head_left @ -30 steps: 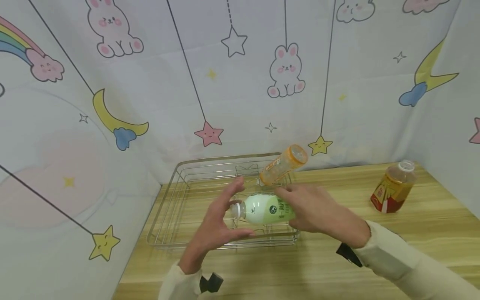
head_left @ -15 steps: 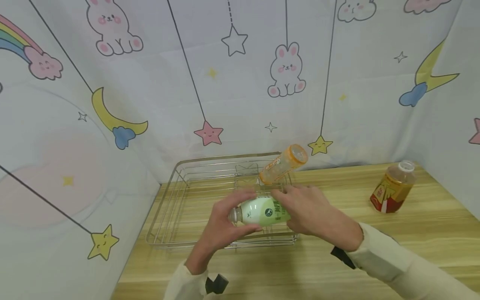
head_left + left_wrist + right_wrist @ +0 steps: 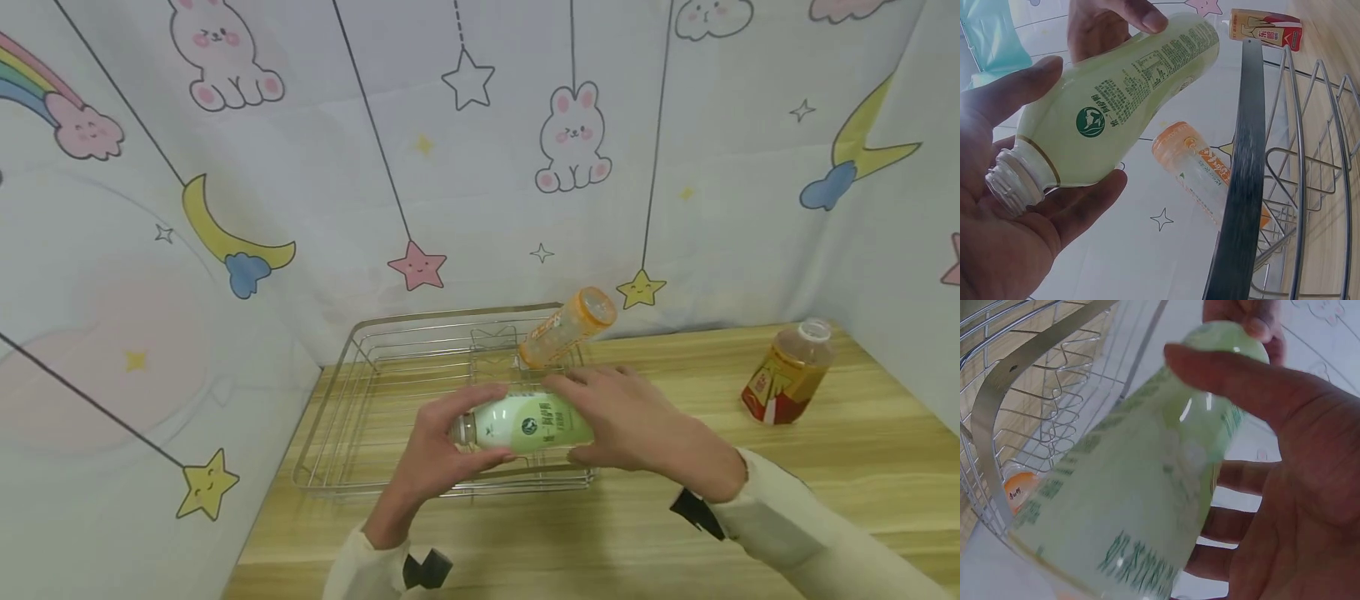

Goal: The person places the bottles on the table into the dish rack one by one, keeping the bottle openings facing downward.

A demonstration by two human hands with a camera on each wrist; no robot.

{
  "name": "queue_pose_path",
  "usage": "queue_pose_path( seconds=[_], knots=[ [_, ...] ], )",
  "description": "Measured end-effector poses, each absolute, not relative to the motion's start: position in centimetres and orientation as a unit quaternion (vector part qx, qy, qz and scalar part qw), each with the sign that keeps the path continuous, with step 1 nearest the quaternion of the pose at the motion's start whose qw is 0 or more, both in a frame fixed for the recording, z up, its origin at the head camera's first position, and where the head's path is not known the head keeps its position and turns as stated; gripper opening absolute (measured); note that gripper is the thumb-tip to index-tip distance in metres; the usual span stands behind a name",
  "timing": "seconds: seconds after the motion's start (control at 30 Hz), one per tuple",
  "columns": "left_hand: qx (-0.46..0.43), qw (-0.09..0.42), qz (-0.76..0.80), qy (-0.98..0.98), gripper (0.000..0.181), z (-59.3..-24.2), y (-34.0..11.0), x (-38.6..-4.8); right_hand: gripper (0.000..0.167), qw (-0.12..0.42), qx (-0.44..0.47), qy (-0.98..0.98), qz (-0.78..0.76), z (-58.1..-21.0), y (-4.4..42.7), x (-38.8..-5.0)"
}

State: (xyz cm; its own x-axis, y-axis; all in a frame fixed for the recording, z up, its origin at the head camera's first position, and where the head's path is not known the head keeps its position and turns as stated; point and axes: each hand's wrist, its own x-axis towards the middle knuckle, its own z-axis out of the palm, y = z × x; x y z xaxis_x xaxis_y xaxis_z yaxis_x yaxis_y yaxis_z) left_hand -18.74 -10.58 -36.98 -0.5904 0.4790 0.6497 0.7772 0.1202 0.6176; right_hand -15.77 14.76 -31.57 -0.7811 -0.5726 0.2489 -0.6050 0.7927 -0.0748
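Head view, your two hands gripping one green bottle, two other bottles, one wire basket, wood-grain table, cartoon backdrop

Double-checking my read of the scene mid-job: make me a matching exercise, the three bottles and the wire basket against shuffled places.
1. green bottle
2. orange bottle
3. red-and-yellow bottle
4. wire basket

a. slanted in the basket's far right corner
b. on the table, below both hands
c. gripped by the left hand and right hand
d. standing apart, on the far right

Pairs: 1-c, 2-a, 3-d, 4-b.
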Motion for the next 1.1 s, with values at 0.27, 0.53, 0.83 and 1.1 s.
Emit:
queue_pose_path(
  seconds=[0.27, 0.53, 0.83, 1.1],
  knots=[
    [-0.425, 0.142, -0.519, -0.728, 0.061, -36.7, -11.3, -18.9, 0.084, 0.051, 0.250, -0.933, 0.254, -32.0, 18.9, -15.9],
    [-0.436, 0.143, -0.537, -0.707, 0.062, -36.4, -11.5, -18.6, 0.087, 0.054, 0.246, -0.862, 0.440, -34.3, 21.9, -16.0],
    [-0.458, 0.138, -0.542, -0.691, 0.061, -36.6, -11.4, -18.7, 0.080, 0.002, 0.272, -0.705, 0.655, -37.3, 22.5, -15.6],
    [-0.459, 0.129, -0.540, -0.694, 0.062, -36.7, -11.2, -18.7, 0.072, -0.010, 0.293, -0.643, 0.707, -38.9, 21.6, -15.6]
  ],
)
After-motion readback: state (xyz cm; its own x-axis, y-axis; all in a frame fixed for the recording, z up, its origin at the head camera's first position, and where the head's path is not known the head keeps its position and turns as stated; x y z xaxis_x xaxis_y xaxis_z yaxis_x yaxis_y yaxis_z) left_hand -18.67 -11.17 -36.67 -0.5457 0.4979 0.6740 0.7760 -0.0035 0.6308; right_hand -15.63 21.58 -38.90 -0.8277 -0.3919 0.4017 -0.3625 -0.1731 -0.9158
